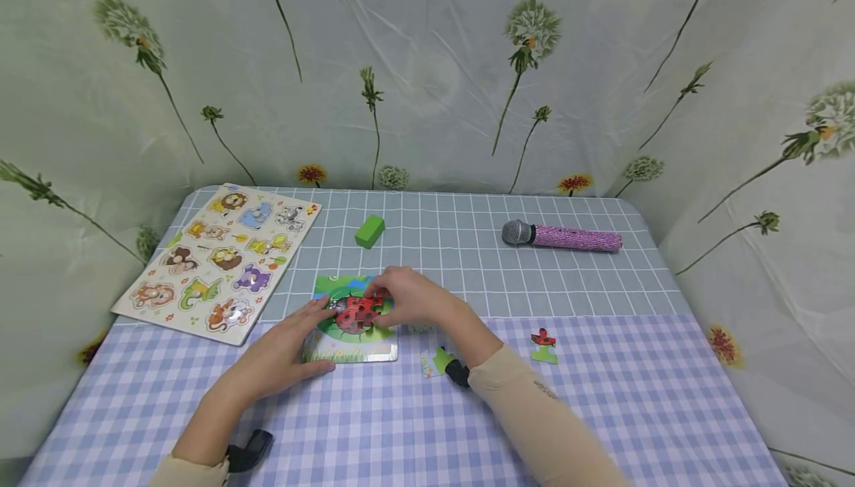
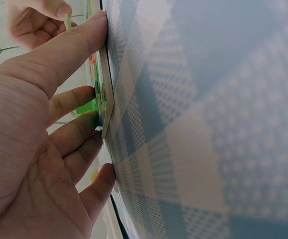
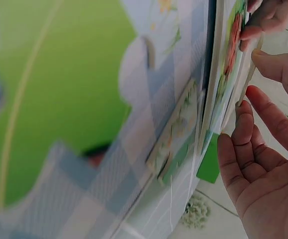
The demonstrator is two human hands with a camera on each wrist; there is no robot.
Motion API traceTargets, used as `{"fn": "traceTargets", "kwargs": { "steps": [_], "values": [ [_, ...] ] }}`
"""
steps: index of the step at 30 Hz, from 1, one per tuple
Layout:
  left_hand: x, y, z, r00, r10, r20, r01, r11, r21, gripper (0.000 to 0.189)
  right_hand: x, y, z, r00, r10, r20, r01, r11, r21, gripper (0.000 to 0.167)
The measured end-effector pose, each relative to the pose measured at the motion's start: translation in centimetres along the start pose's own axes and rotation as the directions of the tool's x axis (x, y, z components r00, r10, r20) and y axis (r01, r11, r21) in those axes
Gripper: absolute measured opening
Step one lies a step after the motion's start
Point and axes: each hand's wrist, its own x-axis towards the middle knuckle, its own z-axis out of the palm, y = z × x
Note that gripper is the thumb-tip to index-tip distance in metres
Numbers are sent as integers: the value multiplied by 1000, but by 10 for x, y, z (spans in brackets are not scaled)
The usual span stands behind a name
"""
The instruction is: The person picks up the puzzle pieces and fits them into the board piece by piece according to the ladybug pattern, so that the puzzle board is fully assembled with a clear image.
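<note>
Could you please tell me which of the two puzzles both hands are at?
The ladybug puzzle, with the left hand at its left side and the right hand over its right; the animal puzzle lies apart, untouched.

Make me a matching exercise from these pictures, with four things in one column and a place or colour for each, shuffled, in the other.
Column one:
1. ladybug puzzle
2. microphone
3. block
4. animal board

Column two:
A. plain green
B. along the left side of the table
C. between the left hand and the right hand
D. sparkly pink handle

Right pairs: 1-C, 2-D, 3-A, 4-B
</note>
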Motion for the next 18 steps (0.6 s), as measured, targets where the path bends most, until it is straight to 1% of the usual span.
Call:
{"fn": "traceTargets", "kwargs": {
  "steps": [9,18],
  "values": [
    [0,0,0,1000,3,2,-3,1000,1,83,12,-8,7,999,24,48,-24,1000,-8,42],
    [0,0,-1,1000,-1,5,1,1000,6,83,18,-10,10,998,-1,57,3,999,-34,40]
  ]
}}
